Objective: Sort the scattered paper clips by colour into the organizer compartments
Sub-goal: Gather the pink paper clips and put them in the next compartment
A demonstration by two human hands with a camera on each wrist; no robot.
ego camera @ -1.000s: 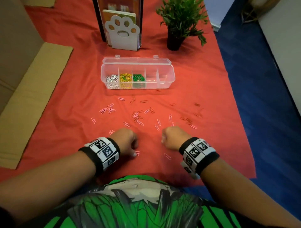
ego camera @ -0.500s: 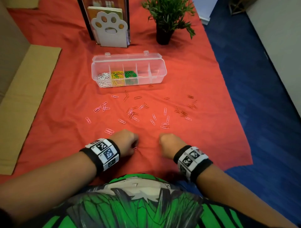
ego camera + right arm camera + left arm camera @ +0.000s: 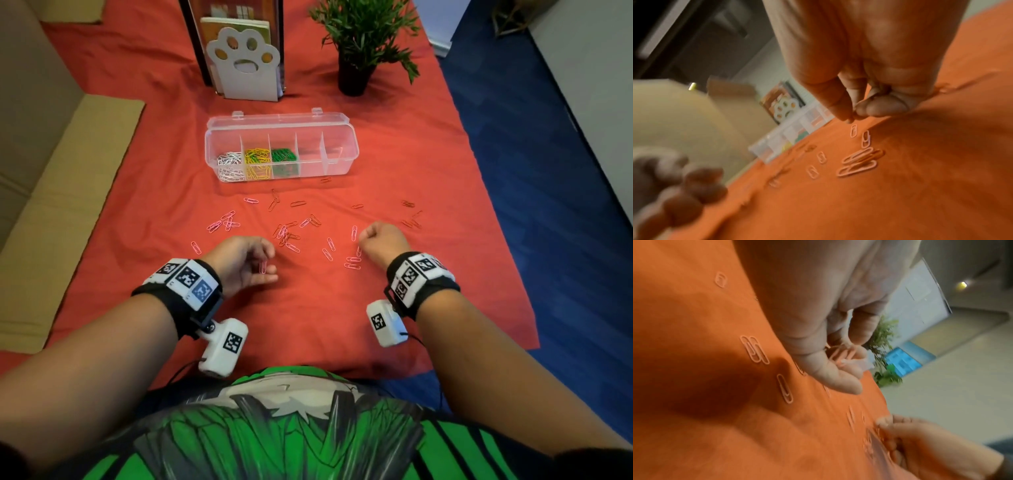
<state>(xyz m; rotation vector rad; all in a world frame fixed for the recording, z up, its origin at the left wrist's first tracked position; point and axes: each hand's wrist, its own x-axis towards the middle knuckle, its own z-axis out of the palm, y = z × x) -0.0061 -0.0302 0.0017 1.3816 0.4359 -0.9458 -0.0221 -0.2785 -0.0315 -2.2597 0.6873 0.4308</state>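
On the red cloth (image 3: pixel 428 281), the clear plastic organizer (image 3: pixel 342 150) holds white, yellow and green clips in three compartments; two look empty. Pink and red paper clips (image 3: pixel 287 236) lie scattered, unsorted. Left hand (image 3: pixel 239 265), palm turned inward, pinches pink clips (image 3: pixel 840 354). Right hand (image 3: pixel 383 240) is fisted, fingertips pinched; contents indiscernible.

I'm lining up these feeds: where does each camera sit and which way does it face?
Head: on the head, facing forward and down at the organizer, cloth, both forearms and hands.
Left wrist: along the left hand, which holds pink clips.
Right wrist: along the right hand toward the organizer.
Shared: each wrist view shows the other hand.
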